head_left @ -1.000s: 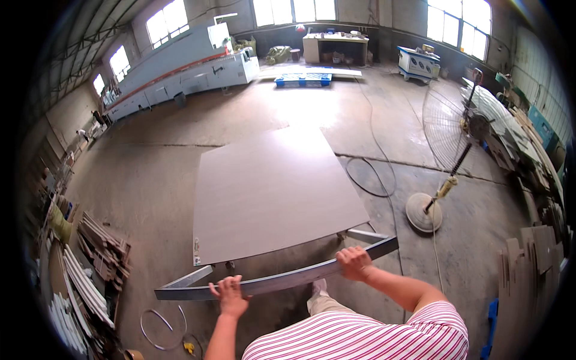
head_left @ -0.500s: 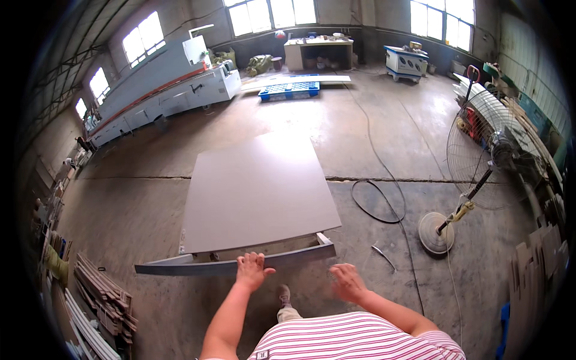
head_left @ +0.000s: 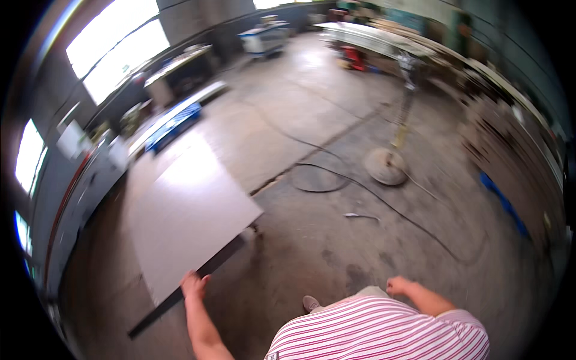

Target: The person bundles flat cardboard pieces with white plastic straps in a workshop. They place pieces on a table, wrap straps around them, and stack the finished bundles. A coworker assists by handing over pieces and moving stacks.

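Note:
A large pale, flat panel (head_left: 192, 222) lies to my left, its top bright with window glare. Along its near edge runs a long dark strip (head_left: 157, 317), tilted across the view. My left hand (head_left: 195, 285) is closed over the top of this strip near the panel's corner, thumb apart from the fingers. My right hand (head_left: 398, 286) hangs by my right hip, clear of the panel and strip. Its fingers look curled but are blurred, and I cannot see anything in them.
A black cable (head_left: 375, 198) loops over the concrete floor, near a thin pale curved piece (head_left: 362, 216). Beyond stands a fan's round base (head_left: 385, 167). Stacked brown boards (head_left: 510, 156) line the right side. A blue pallet (head_left: 174, 127) lies far left.
My view has swung to the right, so the panel and strip now appear further left and slanted. The left hand stays on the strip. My right hand has drawn back to my hip.

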Tool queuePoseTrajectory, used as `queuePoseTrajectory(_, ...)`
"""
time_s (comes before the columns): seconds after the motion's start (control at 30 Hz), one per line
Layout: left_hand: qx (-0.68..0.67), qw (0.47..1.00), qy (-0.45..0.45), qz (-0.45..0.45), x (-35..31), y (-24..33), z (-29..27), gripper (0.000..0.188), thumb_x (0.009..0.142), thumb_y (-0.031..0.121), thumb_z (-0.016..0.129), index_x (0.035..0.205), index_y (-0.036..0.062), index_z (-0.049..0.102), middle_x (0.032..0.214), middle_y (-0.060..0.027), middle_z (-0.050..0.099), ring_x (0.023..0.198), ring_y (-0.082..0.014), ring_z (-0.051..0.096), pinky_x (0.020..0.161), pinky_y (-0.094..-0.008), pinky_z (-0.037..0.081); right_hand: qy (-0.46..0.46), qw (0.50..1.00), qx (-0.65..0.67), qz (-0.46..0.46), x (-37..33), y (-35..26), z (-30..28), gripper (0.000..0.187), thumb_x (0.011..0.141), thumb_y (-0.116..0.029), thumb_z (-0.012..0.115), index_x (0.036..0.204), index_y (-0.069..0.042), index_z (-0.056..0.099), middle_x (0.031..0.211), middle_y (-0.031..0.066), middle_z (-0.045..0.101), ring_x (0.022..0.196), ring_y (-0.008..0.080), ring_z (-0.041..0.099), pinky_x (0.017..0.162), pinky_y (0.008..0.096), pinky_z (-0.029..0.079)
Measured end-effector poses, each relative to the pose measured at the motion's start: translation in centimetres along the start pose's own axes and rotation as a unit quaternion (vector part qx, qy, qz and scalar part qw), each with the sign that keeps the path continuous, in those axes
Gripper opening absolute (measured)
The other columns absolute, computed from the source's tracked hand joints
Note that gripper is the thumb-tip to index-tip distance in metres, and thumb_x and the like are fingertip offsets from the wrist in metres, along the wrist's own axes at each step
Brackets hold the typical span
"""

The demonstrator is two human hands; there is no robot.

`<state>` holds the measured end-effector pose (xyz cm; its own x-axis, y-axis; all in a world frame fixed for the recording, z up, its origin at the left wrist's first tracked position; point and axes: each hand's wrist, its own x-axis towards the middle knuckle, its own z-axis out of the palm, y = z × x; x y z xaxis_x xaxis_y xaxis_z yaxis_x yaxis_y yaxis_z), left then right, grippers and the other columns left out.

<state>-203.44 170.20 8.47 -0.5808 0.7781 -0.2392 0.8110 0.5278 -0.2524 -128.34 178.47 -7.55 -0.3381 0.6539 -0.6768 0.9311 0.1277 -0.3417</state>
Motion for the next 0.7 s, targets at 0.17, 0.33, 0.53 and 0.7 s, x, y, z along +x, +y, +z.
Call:
queuePoseTrajectory(0.17,-0.033,0.999,-0.035,-0.014,6.2,-4.2,1.8,0.092,0.088,0.072,0.037,0.145,0.0008,0.036,0.152,-0.0127,0.036,0.142,-0.0256,0.028,0.115,-0.0447,0.022,0.119,0.98,0.105,0.123,-4.1,5.0,2.7,0.029,0.078,-0.031,0.064,0.094,-0.008,0.066,0.096,0.0169,0.069,0.092,0.0356,0.065,0.081,0.0446,0.052)
queuePoseTrajectory(0.33,-0.024,0.999,-0.018,0.02,10.7,-3.5,2.2,0.094,0.089,0.069,0.04,0.144,-0.0059,0.031,0.15,-0.0211,0.034,0.14,-0.0331,0.031,0.115,-0.042,0.025,0.181,0.943,0.168,0.224,-12.4,8.8,8.2,0.029,0.08,-0.033,0.065,0.094,-0.008,0.067,0.093,0.0155,0.069,0.09,0.0329,0.066,0.08,0.0437,0.052)
queuePoseTrajectory(0.53,-0.008,0.995,0.017,0.097,10.2,5.0,4.3,0.079,0.092,0.061,0.043,0.14,-0.0003,0.039,0.14,-0.0203,0.044,0.127,-0.0372,0.043,0.106,-0.0492,0.036,0.191,0.878,0.238,0.369,-21.0,13.9,19.8,0.023,0.079,-0.03,0.063,0.077,-0.008,0.068,0.078,0.0144,0.069,0.072,0.0313,0.066,0.068,0.0437,0.051)
queuePoseTrajectory(0.7,-0.112,0.911,-0.077,0.389,-6.5,36.9,5.4,0.073,0.091,0.056,0.048,0.139,0.0014,0.041,0.133,-0.0204,0.049,0.119,-0.0369,0.048,0.101,-0.049,0.04,0.058,0.853,0.357,0.377,-25.3,18.9,31.3,0.025,0.075,-0.025,0.059,0.073,-0.004,0.071,0.071,0.0163,0.067,0.066,0.0332,0.065,0.063,0.0463,0.051)
